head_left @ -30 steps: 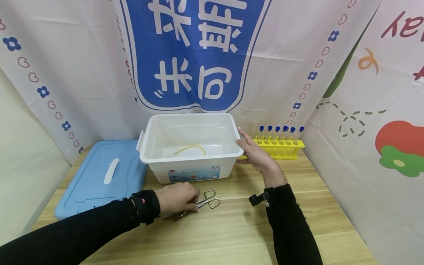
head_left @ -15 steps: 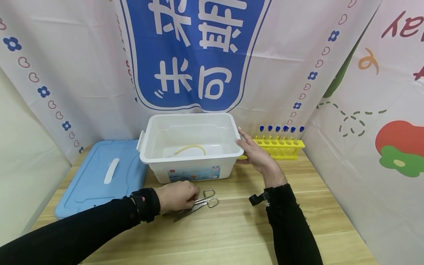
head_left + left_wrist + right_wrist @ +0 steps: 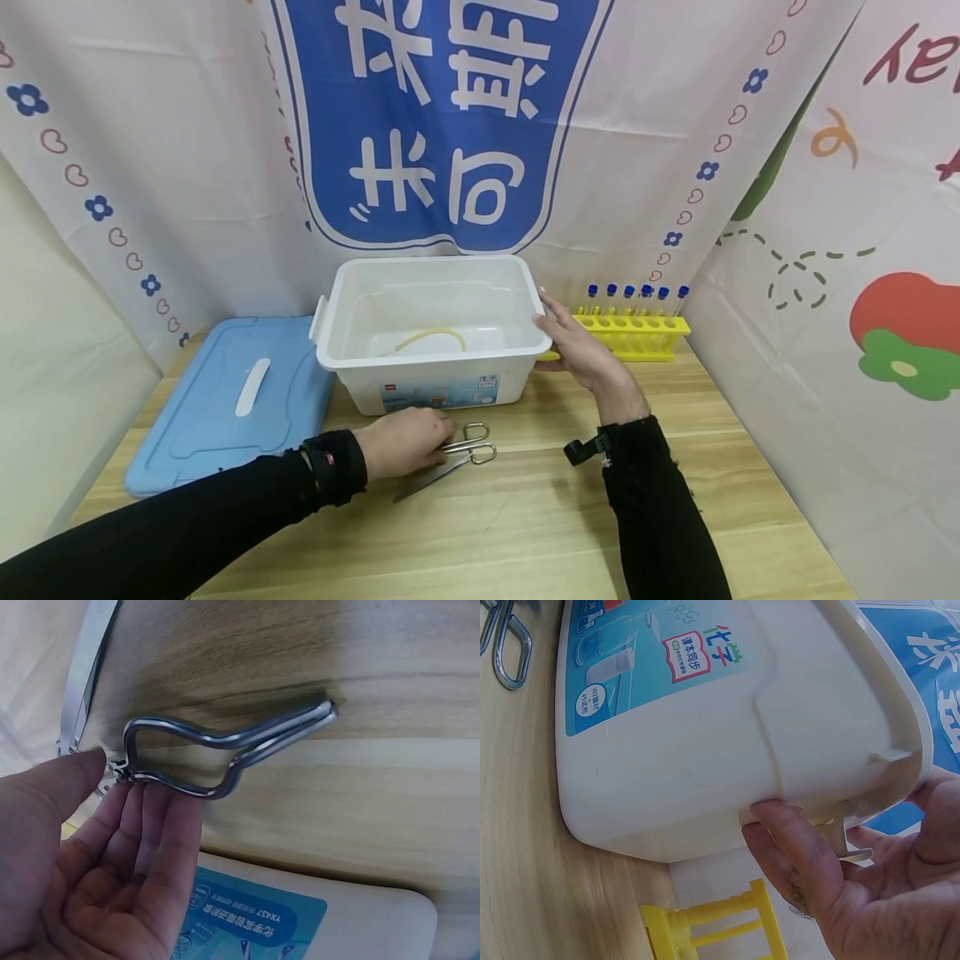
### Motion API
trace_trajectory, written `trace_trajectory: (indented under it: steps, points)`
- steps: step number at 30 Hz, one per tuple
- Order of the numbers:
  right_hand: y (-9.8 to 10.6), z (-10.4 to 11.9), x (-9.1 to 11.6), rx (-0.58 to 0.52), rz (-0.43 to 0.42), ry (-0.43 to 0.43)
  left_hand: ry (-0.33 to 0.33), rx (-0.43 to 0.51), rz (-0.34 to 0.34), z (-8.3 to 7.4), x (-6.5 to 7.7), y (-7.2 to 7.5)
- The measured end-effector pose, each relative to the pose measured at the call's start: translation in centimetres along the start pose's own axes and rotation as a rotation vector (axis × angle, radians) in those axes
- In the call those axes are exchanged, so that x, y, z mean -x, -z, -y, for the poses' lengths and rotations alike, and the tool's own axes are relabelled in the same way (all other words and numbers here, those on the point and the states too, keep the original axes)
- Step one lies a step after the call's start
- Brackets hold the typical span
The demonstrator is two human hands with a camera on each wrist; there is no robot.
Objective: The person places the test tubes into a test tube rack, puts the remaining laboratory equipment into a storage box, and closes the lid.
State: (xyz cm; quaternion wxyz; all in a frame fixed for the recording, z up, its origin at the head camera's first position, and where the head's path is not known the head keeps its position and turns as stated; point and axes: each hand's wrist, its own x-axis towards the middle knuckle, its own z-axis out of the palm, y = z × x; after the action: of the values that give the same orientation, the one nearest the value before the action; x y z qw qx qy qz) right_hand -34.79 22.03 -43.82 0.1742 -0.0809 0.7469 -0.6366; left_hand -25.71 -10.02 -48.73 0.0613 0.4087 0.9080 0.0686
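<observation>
My left hand point(image 3: 405, 442) is just in front of the white plastic storage box. In the left wrist view, its thumb and fingers pinch metal crucible tongs point(image 3: 214, 741) near the pivot. The curved tips meet over the wooden table, and the two handle loops point(image 3: 480, 442) show right of the hand. A flat, tapering metal tool point(image 3: 427, 483) lies beside the tongs, partly covered by the hand. My right hand point(image 3: 581, 346) grips the right end of the storage box point(image 3: 435, 363), thumb at the rim and fingers under it, by the white side latch point(image 3: 844, 832).
A yellow rack point(image 3: 633, 337) with several blue-capped test tubes stands right of the box. The blue lid point(image 3: 225, 408) with a white handle lies at the left. Inside the box is a yellowish tube point(image 3: 431, 333). A printed curtain point(image 3: 615, 167) hangs behind.
My left hand has shifted slightly with the tongs, and more of the flat metal tool shows below the hand. My right hand and the box have stayed in place.
</observation>
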Motion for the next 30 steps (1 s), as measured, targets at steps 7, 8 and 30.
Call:
trace_trajectory:
  steps: [7,8,30]
  points:
    - [0.0,0.0,0.0,-0.003,-0.002,-0.001,-0.008,-0.036,-0.009,0.1,-0.3,-0.6]
    - [0.0,0.0,0.0,-0.003,-0.002,-0.002,-0.007,-0.023,-0.009,0.4,-0.5,-1.0]
    - [0.0,0.0,0.0,-0.012,-0.003,0.003,-0.072,-0.131,-0.193,4.0,-3.1,-5.5]
